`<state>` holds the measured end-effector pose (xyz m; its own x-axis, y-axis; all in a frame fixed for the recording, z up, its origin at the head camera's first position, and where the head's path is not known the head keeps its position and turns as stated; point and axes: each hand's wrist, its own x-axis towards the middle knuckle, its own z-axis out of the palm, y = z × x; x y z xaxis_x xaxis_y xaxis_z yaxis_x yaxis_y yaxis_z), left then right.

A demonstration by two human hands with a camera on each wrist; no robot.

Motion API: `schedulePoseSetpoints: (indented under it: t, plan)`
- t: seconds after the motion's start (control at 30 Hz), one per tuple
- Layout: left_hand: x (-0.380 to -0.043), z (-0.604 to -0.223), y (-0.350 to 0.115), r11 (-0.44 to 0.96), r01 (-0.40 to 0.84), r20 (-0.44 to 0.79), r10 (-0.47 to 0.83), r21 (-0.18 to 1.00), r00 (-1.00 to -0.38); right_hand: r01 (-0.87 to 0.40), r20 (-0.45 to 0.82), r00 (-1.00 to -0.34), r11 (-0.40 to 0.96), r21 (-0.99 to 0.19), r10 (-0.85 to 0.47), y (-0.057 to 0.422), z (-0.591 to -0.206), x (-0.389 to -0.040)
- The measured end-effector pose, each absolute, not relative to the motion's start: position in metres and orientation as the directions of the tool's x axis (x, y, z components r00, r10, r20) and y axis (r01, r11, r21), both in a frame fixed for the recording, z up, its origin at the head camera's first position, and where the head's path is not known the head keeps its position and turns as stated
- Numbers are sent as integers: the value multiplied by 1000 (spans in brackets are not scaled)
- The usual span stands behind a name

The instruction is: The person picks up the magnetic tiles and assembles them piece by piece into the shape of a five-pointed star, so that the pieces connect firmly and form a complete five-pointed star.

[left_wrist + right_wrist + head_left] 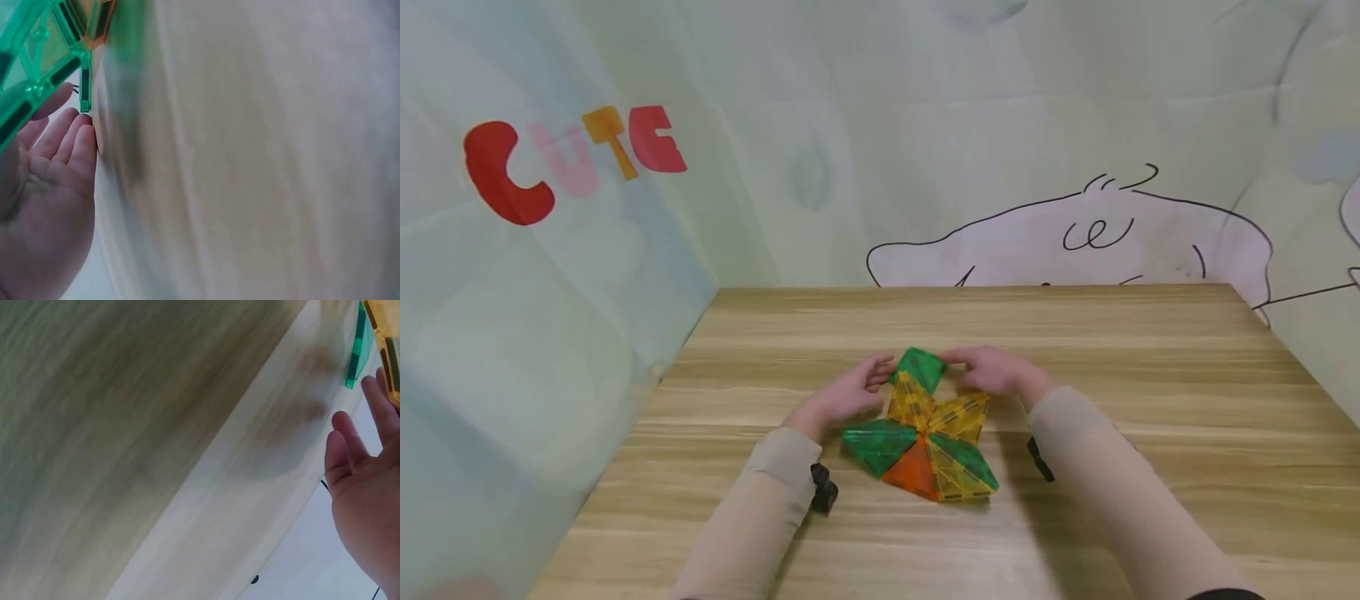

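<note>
Translucent magnetic tiles are joined into a star-like shape on the table. A green square tile (920, 367) stands at its far end, behind two yellow tile points (910, 402). Nearer the front are a green tile (878, 446) on the left, an orange tile (914, 471) and a yellow tile (958, 475) beside more green. My left hand (853, 392) has its fingers, fairly straight, at the left side of the green square. From the other side, my right hand (996, 369) stretches its index finger to the square's right corner. Both palms face inward in the wrist views.
The wood-grain table (737, 333) reaches back to a pale fabric backdrop (820, 167) with a line-drawn character. Coloured letters (508, 175) mark the backdrop on the left. Black wrist-camera mounts (823, 490) sit under both sleeves, close to the tabletop.
</note>
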<state>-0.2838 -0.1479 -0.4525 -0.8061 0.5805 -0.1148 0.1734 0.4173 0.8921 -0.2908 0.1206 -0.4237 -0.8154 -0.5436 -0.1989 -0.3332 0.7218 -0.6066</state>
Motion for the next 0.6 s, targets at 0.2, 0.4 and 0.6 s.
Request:
schedulePoseSetpoints:
  t: [0.2, 0.4, 0.6]
  plan:
    - [-286, -454, -149, 395, 161, -111, 583, 905, -805, -323, -218, -822, 746, -582, -526, 126, -425, -290]
    - [-289, -456, -149, 382, 154, -103, 573, 911, -813, -341, -137, -853, 736, -585, -504, 158, -430, -283]
    - [-288, -456, -152, 379, 169, -84, 567, 910, -819, -345, -94, -869, 733, -587, -485, 192, -434, -268]
